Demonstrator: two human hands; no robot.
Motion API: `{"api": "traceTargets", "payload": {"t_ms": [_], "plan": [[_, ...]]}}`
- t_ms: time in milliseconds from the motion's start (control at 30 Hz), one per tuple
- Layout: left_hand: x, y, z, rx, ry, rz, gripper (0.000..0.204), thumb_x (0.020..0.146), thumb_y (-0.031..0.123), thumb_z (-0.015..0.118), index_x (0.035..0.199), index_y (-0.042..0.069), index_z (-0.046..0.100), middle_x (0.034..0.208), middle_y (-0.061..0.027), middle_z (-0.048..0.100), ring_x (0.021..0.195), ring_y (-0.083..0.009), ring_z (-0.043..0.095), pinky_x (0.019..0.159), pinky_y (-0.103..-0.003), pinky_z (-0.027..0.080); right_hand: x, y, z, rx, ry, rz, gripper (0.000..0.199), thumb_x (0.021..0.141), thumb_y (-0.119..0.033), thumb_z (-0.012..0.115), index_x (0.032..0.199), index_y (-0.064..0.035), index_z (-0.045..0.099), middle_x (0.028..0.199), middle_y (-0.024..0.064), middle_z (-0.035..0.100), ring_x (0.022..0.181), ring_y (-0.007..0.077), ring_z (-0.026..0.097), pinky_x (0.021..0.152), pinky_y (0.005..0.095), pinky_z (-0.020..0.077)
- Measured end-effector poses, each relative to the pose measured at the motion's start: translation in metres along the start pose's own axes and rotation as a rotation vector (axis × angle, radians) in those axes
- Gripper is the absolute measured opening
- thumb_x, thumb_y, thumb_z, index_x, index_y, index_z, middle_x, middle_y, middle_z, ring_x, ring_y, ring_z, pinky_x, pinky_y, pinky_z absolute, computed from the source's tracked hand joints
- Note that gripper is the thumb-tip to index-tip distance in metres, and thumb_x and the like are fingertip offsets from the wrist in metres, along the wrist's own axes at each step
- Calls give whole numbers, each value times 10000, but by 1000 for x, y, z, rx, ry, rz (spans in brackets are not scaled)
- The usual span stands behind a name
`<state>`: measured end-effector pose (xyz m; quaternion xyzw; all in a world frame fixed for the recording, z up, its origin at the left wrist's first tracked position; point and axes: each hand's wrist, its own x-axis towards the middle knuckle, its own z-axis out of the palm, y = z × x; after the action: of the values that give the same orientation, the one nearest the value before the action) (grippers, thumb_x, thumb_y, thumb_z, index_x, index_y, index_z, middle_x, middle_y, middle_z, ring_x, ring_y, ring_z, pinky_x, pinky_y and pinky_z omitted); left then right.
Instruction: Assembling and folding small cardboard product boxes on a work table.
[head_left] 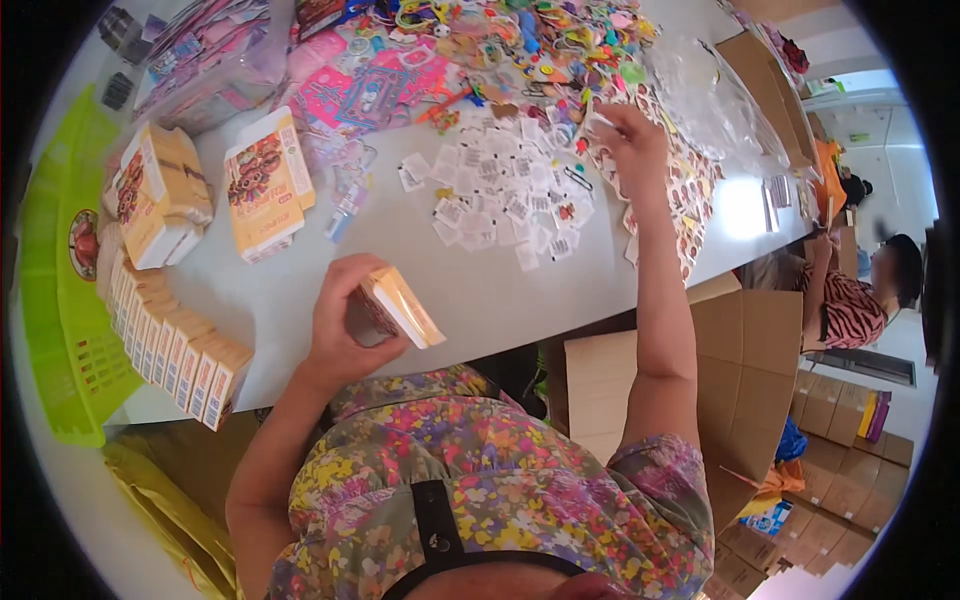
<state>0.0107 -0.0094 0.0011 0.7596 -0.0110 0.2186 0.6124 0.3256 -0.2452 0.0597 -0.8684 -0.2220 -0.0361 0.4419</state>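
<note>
Cartons fill the left side of the counter (470, 290): a tidy row of small yellow boxes (170, 345) stands on edge along the near-left rim, a looser stack of the same boxes (155, 195) sits beyond it, and one larger printed carton (265, 180) lies flat just beside that stack. The left hand (345, 310) is closed around one small yellow box (400, 305), held just above the near edge of the counter, close to the body, and tilted (whether its flap is open cannot be told from this angle). The right hand (630, 145) reaches well out across the counter, fingertips pinched together at the far edge of a spread of small white printed tags (500, 190); something tiny may be between the fingers, but it is too small to make out. Beyond the tags lies a heap of colourful small trinkets (530, 35), with clear plastic bags (715, 100) to its right.

Judging by the layout, a good number of boxes look handled and lined up, while the many loose tags and trinkets suggest plenty remains. A green plastic basket (60, 300) sits at the far left; another person (850, 300) works at the right.
</note>
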Motion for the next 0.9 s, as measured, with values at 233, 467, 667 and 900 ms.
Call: {"api": "traceTargets", "payload": {"t_ms": [233,467,667,900], "plan": [[0,-3,-2,51,-1,1,774,590,56,844,1261,36,459,1199,-142,488,1104,-269,513,954,-369,424,78,-13,90,-46,-169,-227,334,783,-75,725,1112,-40,680,830,54,708,698,113,602,648,256,497],[4,1,-3,45,14,-2,771,596,112,880,1251,32,483,1142,-154,548,1040,-304,555,887,-379,459,108,-18,120,-517,-208,-434,390,679,-135,754,1058,-66,687,1030,166,649,957,342,638,825,418,509],[4,0,-3,43,56,27,754,605,110,877,1246,30,489,1145,-150,549,1031,-299,559,885,-373,460,100,-18,112,-487,-190,-287,308,671,-131,770,962,-69,693,990,148,665,869,341,652,753,416,522],[4,2,-1,8,61,-18,754,611,95,869,1258,29,486,1159,-142,532,1044,-279,557,897,-356,457,100,-17,83,165,-233,10,284,770,-90,768,1027,-27,666,798,59,694,659,152,650,548,260,491]]}}
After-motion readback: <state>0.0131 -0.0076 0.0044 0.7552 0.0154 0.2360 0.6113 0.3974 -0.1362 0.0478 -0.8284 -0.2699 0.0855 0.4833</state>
